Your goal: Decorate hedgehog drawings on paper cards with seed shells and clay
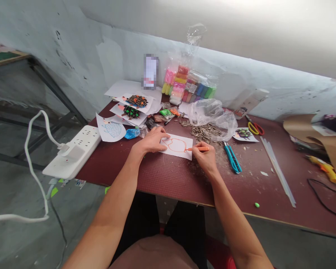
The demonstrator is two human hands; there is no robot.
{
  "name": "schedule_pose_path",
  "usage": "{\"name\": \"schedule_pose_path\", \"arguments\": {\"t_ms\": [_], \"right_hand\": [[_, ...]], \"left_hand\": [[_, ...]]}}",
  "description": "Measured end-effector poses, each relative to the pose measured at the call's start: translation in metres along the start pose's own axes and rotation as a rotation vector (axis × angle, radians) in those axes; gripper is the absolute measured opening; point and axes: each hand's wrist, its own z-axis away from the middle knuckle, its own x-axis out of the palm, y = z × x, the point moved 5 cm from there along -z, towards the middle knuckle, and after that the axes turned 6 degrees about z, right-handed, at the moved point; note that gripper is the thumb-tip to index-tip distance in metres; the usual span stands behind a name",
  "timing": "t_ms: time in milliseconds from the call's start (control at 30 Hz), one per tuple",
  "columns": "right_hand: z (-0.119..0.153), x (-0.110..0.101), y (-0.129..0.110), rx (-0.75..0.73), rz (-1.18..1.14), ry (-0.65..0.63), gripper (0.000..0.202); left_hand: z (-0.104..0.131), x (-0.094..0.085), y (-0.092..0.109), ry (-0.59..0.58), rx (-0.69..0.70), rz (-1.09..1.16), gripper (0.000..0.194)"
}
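Note:
A small white card [179, 152] lies on the dark red table, bearing an orange outline of a rounded body with a pointed end at its left. My left hand [154, 140] rests on the card's left end, fingers apart and holding nothing. In my right hand [205, 157] is an orange marker [202, 148], its tip on the card near the outline's lower right. Striped sunflower seeds [205, 132] are heaped just behind the right hand, partly under a clear plastic bag [212, 114].
Behind are seed-covered drawings [137, 101], a blue drawing [112, 129] and packs of coloured clay [182, 84]. A power strip [72, 153] sits left. Rightward lie a teal cutter [233, 158], scissors [255, 128], glue sticks [278, 172] and a yellow glue gun [326, 170].

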Motion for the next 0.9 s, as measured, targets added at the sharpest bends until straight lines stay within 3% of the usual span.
{"name": "schedule_pose_path", "arguments": {"t_ms": [433,633,900], "right_hand": [[0.002,-0.003,-0.002,-0.051,-0.003,0.038,0.014],[0.000,-0.004,0.003,0.009,-0.106,0.014,0.017],[0.001,-0.006,0.010,0.120,-0.251,0.009,0.034]], "left_hand": [[0.000,0.000,0.001,0.011,0.007,-0.019,0.056],[0.000,0.000,0.002,0.011,0.015,-0.020,0.059],[0.003,-0.001,0.008,0.031,-0.005,-0.015,0.054]]}}
